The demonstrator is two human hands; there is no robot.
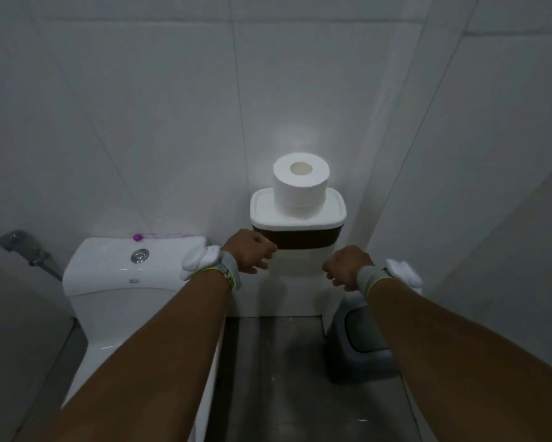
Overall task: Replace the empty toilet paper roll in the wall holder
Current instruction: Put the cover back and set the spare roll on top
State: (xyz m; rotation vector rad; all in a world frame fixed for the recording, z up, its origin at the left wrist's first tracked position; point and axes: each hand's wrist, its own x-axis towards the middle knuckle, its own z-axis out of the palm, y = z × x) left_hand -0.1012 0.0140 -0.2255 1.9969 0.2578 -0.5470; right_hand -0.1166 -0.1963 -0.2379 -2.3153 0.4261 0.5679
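One toilet paper roll (301,183) and one wall holder (298,212) are counted. One toilet (108,266) is recorded, with one round flush button (139,255). One small purple object (137,237), one metal spray head (16,242) and one grey waste bin (357,346) are listed. Two hands are counted: the left hand (247,250) and the right hand (348,266). Two grey wristbands are counted: the left wristband (230,272) and the right wristband (372,279). Two white wrist units are counted: the left unit (199,261) and the right unit (405,272).
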